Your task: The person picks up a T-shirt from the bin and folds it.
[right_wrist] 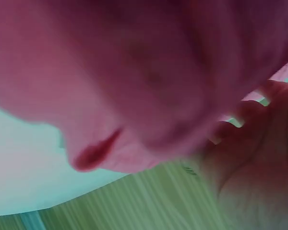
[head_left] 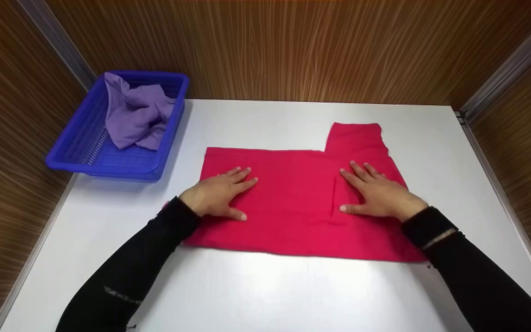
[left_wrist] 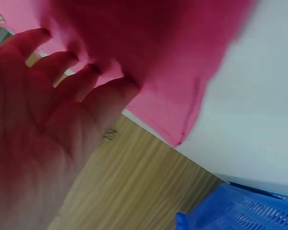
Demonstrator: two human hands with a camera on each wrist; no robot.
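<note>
A red T-shirt (head_left: pixel 288 193) lies folded lengthwise on the white table, its sleeve (head_left: pixel 355 136) pointing away at the far right. On the shirt's left part rests my left hand (head_left: pixel 219 193), fingers spread and straight. My right hand (head_left: pixel 383 196) lies flat on the right part, below the sleeve. In the left wrist view, the fingertips of the left hand (left_wrist: pixel 48 115) touch the pinkish-looking cloth (left_wrist: pixel 168 105). Blurred cloth (right_wrist: pixel 134 96) fills much of the right wrist view, and the right hand (right_wrist: pixel 259 148) is partly hidden behind it.
A blue plastic basket (head_left: pixel 102 171) stands at the table's back left, with a crumpled purple cloth (head_left: pixel 138 113) inside. Brown wood-grain panels (head_left: pixel 270 50) wall the white table (head_left: pixel 265 290) at the back and both sides.
</note>
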